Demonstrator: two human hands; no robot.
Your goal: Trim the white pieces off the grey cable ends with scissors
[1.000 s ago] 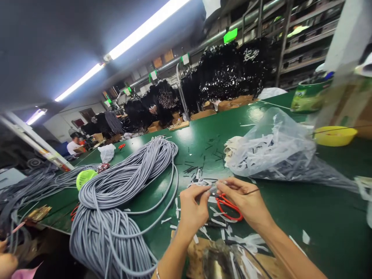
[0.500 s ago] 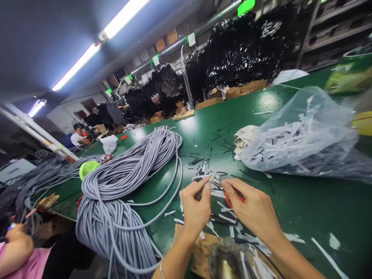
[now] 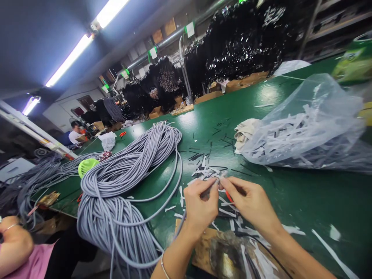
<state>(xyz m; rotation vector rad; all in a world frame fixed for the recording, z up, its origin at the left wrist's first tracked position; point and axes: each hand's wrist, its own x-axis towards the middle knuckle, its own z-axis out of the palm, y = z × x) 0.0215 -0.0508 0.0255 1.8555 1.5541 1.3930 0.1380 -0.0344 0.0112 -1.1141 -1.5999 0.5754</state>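
Note:
My left hand (image 3: pixel 200 201) is closed in a pinch over the green table. A grey cable (image 3: pixel 182 224) runs behind its wrist and up into its fingers. Fingertip to fingertip with it, my right hand (image 3: pixel 250 199) pinches at the cable's end; what exactly it grips is too small to make out. A red handle (image 3: pixel 229 196) shows just behind the right fingers; whether the hand touches it I cannot tell. White strips and short black pieces (image 3: pixel 206 170) lie scattered beyond the fingertips. To the left rests a large coil of grey cable (image 3: pixel 130 170).
A clear bag of white scraps (image 3: pixel 302 135) stands at right beside a beige cloth (image 3: pixel 245 133). Below my hands is a wooden board (image 3: pixel 203 252) with a worn block (image 3: pixel 228 255). A green fan (image 3: pixel 87 166) sits behind the coil. Another person's arm (image 3: pixel 16 240) is at lower left.
My hands have shifted slightly right and their fingertips have come closer together. A stretch of grey cable now shows by my left wrist. The other person's arm has moved left.

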